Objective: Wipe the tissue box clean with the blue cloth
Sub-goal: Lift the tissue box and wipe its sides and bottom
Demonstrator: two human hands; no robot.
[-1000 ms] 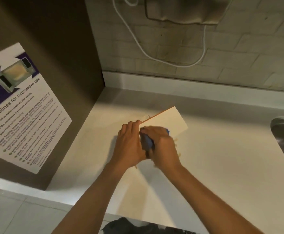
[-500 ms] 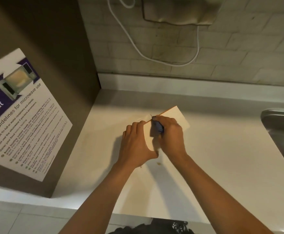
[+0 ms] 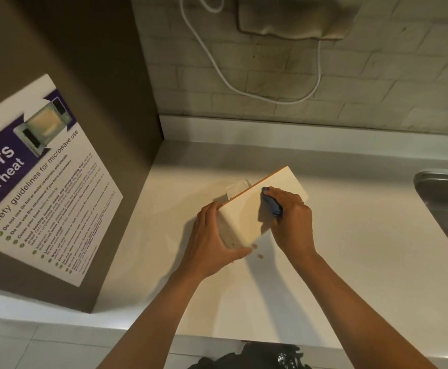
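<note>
A white tissue box (image 3: pixel 247 211) with an orange edge lies tipped on the pale counter, a tissue poking out at its far left. My left hand (image 3: pixel 212 246) grips the box's near end, thumb along the bottom corner. My right hand (image 3: pixel 292 225) holds the bunched blue cloth (image 3: pixel 272 205) and presses it on the box's broad upper face near the right side. Most of the cloth is hidden under my fingers.
A brown cabinet side with a microwave safety poster (image 3: pixel 39 177) stands at the left. A steel sink (image 3: pixel 446 209) sits at the right edge. A white cable (image 3: pixel 217 67) hangs on the brick wall behind. Two small brown spots (image 3: pixel 257 251) mark the counter by the box.
My right hand with the cloth has slid from the box's near end to its far edge, then across to the right. My left hand has shifted lower on the near end.
</note>
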